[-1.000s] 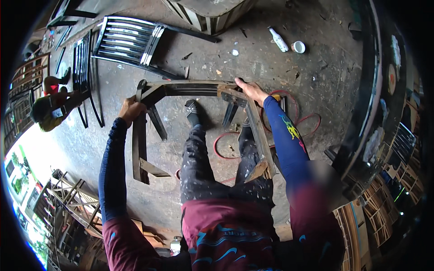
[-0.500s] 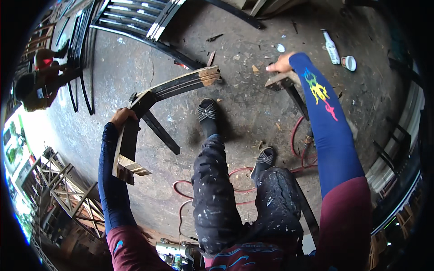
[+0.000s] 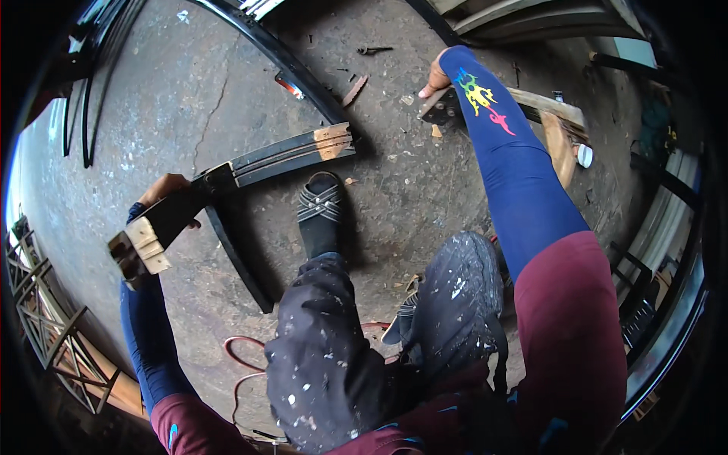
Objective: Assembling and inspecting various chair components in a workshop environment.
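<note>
My left hand [image 3: 167,185] is closed around a dark wooden furniture frame piece [image 3: 284,158], with a curved rail, a leg hanging down and bare pale wood at its ends. The rail points toward my sandalled foot [image 3: 320,206]. My right hand [image 3: 436,78] is stretched out at the upper right, gripping the dark end of a second wooden frame piece [image 3: 560,110]. Part of that piece lies hidden behind my forearm; its pale bare limbs show on the far side. The fingers of my right hand are partly hidden.
Long black furniture frames [image 3: 265,45] lie on the concrete floor ahead. A saw-toothed wood scrap [image 3: 355,91] and a dark metal tool [image 3: 374,51] are near them. A red hose [image 3: 244,353] loops by my legs. Pale curved wooden parts [image 3: 531,21] stand at upper right.
My view has moved forward over the floor. Both hands still hold their frame pieces; the right one has swung round, showing its pale limbs. The left piece is turned more level.
</note>
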`<state>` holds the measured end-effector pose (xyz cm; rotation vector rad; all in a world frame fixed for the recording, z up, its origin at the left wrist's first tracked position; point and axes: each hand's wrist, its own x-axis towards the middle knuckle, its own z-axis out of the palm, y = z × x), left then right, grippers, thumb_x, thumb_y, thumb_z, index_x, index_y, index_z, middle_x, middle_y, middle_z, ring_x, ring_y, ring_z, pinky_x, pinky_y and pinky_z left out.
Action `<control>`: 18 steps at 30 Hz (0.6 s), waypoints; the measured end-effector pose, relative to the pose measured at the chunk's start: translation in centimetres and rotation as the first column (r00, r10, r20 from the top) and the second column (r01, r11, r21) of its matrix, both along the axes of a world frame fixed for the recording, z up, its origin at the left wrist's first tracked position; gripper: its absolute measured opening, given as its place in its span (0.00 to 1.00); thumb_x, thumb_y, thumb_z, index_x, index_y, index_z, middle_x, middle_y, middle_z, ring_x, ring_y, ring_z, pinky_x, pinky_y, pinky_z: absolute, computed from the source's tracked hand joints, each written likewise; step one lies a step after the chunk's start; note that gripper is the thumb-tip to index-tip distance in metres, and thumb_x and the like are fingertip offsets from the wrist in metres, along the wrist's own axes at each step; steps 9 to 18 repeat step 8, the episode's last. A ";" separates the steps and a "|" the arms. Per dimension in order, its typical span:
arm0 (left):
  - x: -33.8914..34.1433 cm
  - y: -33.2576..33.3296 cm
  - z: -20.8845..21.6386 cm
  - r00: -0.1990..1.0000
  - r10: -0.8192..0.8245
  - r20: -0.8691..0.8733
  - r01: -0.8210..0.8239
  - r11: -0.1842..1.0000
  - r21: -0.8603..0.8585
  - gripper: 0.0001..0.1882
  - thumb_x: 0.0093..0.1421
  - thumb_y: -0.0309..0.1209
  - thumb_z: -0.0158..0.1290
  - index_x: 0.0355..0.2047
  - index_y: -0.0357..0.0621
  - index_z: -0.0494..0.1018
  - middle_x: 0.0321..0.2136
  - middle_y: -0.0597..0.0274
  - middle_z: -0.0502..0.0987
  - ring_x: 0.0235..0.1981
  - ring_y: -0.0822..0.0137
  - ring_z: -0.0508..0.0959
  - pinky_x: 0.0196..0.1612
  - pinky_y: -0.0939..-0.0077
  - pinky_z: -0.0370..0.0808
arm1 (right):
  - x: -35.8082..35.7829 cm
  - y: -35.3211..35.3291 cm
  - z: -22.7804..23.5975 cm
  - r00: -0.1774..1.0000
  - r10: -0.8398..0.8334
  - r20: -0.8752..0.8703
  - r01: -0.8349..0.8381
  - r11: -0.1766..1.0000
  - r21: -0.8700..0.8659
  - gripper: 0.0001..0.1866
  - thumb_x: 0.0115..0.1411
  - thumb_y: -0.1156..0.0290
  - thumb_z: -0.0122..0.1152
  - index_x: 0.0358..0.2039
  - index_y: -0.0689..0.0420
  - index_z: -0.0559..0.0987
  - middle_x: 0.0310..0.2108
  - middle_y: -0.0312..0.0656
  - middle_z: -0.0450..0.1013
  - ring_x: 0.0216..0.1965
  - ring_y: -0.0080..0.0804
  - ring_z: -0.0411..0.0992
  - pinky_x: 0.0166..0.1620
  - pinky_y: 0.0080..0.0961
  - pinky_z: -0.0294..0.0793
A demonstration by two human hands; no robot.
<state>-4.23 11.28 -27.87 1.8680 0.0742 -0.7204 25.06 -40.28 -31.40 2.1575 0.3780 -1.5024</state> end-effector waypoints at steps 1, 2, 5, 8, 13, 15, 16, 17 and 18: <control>-1.0 2.1 -0.3 0.995 0.068 -0.076 -0.071 0.997 -0.034 0.17 0.61 0.20 0.57 0.50 0.32 0.69 0.43 0.51 0.78 0.36 0.62 0.83 0.33 0.68 0.86 | -0.5 1.7 -1.0 0.997 0.082 0.006 -0.082 0.997 0.001 0.43 0.51 0.28 0.62 0.53 0.54 0.81 0.55 0.46 0.76 0.55 0.41 0.75 0.58 0.38 0.72; -0.7 1.6 -0.6 0.983 0.120 -0.142 -0.133 0.987 -0.087 0.18 0.61 0.21 0.58 0.51 0.32 0.68 0.44 0.50 0.78 0.37 0.60 0.83 0.33 0.67 0.86 | -0.2 1.4 -2.0 0.988 0.154 0.023 -0.154 0.988 -0.021 0.43 0.51 0.28 0.62 0.53 0.54 0.81 0.54 0.46 0.76 0.55 0.41 0.75 0.58 0.37 0.72; 0.3 -3.0 0.6 0.961 0.223 -0.163 -0.255 0.941 -0.221 0.25 0.60 0.25 0.61 0.56 0.35 0.65 0.51 0.46 0.75 0.41 0.55 0.83 0.33 0.63 0.86 | 1.0 -1.2 -3.3 0.997 0.066 -0.031 -0.070 0.986 -0.154 0.43 0.52 0.28 0.61 0.54 0.54 0.80 0.55 0.46 0.76 0.56 0.44 0.74 0.59 0.41 0.72; -3.5 6.1 -3.5 0.686 0.492 -0.536 -0.665 0.723 -0.188 0.40 0.63 0.24 0.58 0.71 0.56 0.51 0.67 0.40 0.57 0.55 0.46 0.77 0.31 0.59 0.86 | -0.9 3.0 -2.0 0.997 -0.001 0.082 0.015 0.984 -0.175 0.44 0.54 0.28 0.58 0.58 0.53 0.77 0.56 0.46 0.75 0.57 0.52 0.73 0.59 0.65 0.67; -3.5 6.1 -3.5 0.686 0.492 -0.536 -0.665 0.723 -0.188 0.40 0.63 0.24 0.58 0.71 0.56 0.51 0.67 0.40 0.57 0.55 0.46 0.77 0.31 0.59 0.86 | -0.9 3.0 -2.0 0.997 -0.001 0.082 0.015 0.984 -0.175 0.44 0.54 0.28 0.58 0.58 0.53 0.77 0.56 0.46 0.75 0.57 0.52 0.73 0.59 0.65 0.67; -3.5 6.1 -3.5 0.686 0.492 -0.536 -0.665 0.723 -0.188 0.40 0.63 0.24 0.58 0.71 0.56 0.51 0.67 0.40 0.57 0.55 0.46 0.77 0.31 0.59 0.86 | -0.9 3.0 -2.0 0.997 -0.001 0.082 0.015 0.984 -0.175 0.44 0.54 0.28 0.58 0.58 0.53 0.77 0.56 0.46 0.75 0.57 0.52 0.73 0.59 0.65 0.67; -3.5 6.1 -3.5 0.686 0.492 -0.536 -0.665 0.723 -0.188 0.40 0.63 0.24 0.58 0.71 0.56 0.51 0.67 0.40 0.57 0.55 0.46 0.77 0.31 0.59 0.86 | -0.9 3.0 -2.0 0.997 -0.001 0.082 0.015 0.984 -0.175 0.44 0.54 0.28 0.58 0.58 0.53 0.77 0.56 0.46 0.75 0.57 0.52 0.73 0.59 0.65 0.67; -3.5 6.1 -3.5 0.686 0.492 -0.536 -0.665 0.723 -0.188 0.40 0.63 0.24 0.58 0.71 0.56 0.51 0.67 0.40 0.57 0.55 0.46 0.77 0.31 0.59 0.86 | -0.9 3.0 -2.0 0.997 -0.001 0.082 0.015 0.984 -0.175 0.44 0.54 0.28 0.58 0.58 0.53 0.77 0.56 0.46 0.75 0.57 0.52 0.73 0.59 0.65 0.67; -3.5 6.1 -3.5 0.686 0.492 -0.536 -0.665 0.723 -0.188 0.40 0.63 0.24 0.58 0.71 0.56 0.51 0.67 0.40 0.57 0.55 0.46 0.77 0.31 0.59 0.86 | -0.9 3.0 -2.0 0.997 -0.001 0.082 0.015 0.984 -0.175 0.44 0.54 0.28 0.58 0.58 0.53 0.77 0.56 0.46 0.75 0.57 0.52 0.73 0.59 0.65 0.67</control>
